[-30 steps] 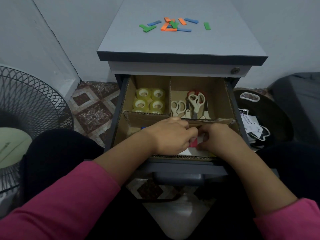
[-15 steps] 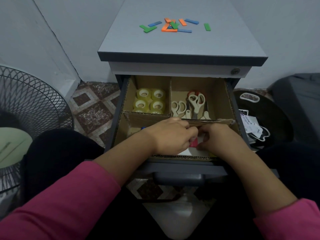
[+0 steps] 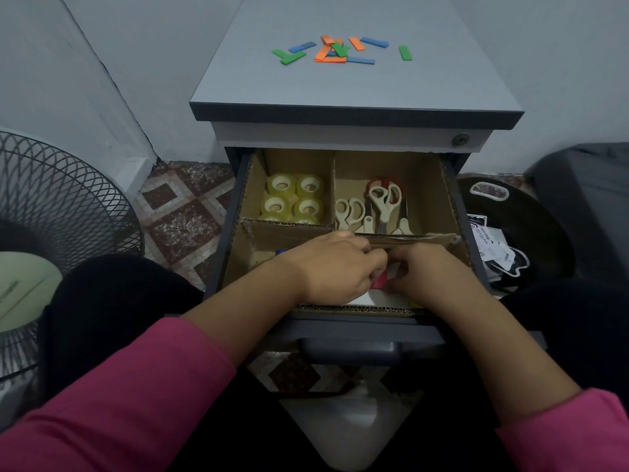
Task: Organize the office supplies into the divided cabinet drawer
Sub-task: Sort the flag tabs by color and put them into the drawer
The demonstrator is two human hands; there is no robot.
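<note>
Both your hands, left (image 3: 335,267) and right (image 3: 430,272), pinch a red item (image 3: 379,282) at the drawer's (image 3: 354,330) front edge; next, seat it flat.

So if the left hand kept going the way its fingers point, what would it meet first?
Most likely the right hand: the left hand points right, across the red item pinched between them. Depth is unclear.

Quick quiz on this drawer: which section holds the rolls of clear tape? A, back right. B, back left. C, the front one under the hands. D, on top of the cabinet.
B: the tape rolls sit in the back-left cardboard compartment, with the scissors in the back-right one.
</note>
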